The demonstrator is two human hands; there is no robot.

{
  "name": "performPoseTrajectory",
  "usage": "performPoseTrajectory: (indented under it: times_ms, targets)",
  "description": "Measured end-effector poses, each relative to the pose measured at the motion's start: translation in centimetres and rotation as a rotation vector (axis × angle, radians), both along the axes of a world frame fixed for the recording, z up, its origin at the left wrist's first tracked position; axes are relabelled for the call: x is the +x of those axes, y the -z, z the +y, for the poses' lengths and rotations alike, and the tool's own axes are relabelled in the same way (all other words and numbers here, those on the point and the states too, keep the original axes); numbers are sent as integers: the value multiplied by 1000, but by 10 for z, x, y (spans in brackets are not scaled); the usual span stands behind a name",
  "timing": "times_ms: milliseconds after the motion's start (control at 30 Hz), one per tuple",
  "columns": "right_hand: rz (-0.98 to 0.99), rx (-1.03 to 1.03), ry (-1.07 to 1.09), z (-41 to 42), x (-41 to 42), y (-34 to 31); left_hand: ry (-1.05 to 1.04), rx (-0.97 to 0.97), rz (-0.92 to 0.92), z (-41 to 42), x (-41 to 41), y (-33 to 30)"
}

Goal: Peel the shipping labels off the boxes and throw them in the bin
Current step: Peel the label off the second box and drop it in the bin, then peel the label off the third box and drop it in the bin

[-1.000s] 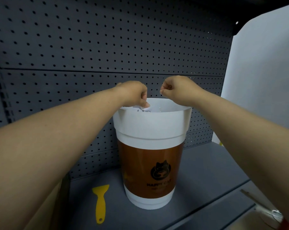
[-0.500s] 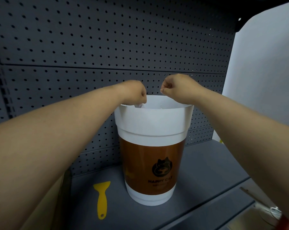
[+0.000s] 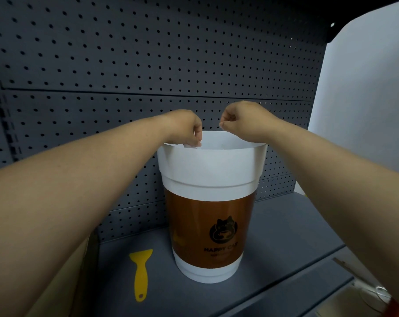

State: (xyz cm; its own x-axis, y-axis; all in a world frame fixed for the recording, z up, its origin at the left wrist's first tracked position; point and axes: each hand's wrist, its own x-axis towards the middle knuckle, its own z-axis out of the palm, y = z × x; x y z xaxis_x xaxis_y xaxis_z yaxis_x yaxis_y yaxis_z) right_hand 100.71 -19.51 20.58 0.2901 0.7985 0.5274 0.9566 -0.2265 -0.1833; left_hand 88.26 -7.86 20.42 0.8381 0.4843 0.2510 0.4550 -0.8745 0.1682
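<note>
A tall cup-shaped bin (image 3: pixel 207 170), white with a brown band and a cat logo, stands on the grey shelf. Both my hands hover over its open mouth. My left hand (image 3: pixel 184 129) is at the near left rim, and its fingertips pinch a small white scrap of label (image 3: pixel 192 145) just inside the rim. My right hand (image 3: pixel 242 121) is over the back right rim with its fingers curled tight against the thumb; I see nothing in it. The inside of the bin is hidden.
A yellow plastic scraper (image 3: pixel 140 274) lies on the shelf left of the bin. A cardboard box (image 3: pixel 63 282) shows under my left forearm. A dark pegboard wall (image 3: pixel 148 53) is behind, a white panel (image 3: pixel 365 99) to the right, and metal items (image 3: pixel 377 291) at the bottom right.
Both hands stay over the bin's mouth, hardly moved. The left hand still pinches the white scrap at the rim. The view has shifted slightly.
</note>
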Motion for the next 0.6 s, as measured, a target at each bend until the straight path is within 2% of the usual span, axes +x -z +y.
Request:
performPoseTrajectory:
  times_ms: [333,600]
  targets:
    - [11,-7,-32,-2,0,0,-42,-4,0,-5,-2,0]
    - [29,23,-75,-1,-7,-3,-154,151,-79,-6,-12,-1]
